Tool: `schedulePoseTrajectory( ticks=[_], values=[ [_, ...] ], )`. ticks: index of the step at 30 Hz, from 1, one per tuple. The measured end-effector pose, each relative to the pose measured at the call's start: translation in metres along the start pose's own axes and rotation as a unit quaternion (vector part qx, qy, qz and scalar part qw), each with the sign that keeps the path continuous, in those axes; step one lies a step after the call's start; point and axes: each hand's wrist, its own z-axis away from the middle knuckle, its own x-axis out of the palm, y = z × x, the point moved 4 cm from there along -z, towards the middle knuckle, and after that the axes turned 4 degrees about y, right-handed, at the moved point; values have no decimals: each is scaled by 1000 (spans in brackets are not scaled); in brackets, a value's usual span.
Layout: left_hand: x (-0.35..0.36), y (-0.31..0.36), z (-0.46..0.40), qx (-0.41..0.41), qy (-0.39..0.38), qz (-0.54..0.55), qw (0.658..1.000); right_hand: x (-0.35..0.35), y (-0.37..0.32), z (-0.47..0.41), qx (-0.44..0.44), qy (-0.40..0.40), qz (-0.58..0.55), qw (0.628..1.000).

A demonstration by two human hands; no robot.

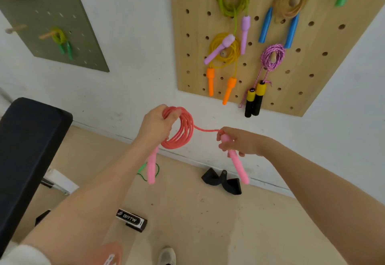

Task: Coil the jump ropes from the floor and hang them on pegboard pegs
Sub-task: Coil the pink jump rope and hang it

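My left hand [155, 126] grips the top of a coiled pink jump rope [183, 133], held up in front of the wall. One pink handle [151, 165] hangs straight down from the coil. My right hand [239, 141] holds the other pink handle [239, 165] near its top, and a short stretch of rope runs from it to the coil. The wooden pegboard [312, 56] above carries several coiled ropes on pegs. A green rope [143, 171] lies on the floor by the wall, partly hidden behind the hanging handle.
A black padded bench [27, 146] stands at the left. On the floor lie black strap handles [220, 181] and a black-and-white box [132, 220]. A grey-green pegboard [52, 20] at upper left holds one green rope. My shoe [166, 256] shows at the bottom edge.
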Motion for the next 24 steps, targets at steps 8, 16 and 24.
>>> schedulePoseTrajectory(
  ticks=[8, 16, 24],
  values=[
    [1, -16, -48, -62, -109, 89, 988, -39, -80, -43, -67, 240, -628, 737],
    [-26, -6, -89, -89, -79, 184, 976, 12, -140, -74, -241, 286, -366, 852],
    [-60, -7, -109, -112, -92, 301, 942, 33, -172, -102, -306, 475, 260, 783]
  ],
)
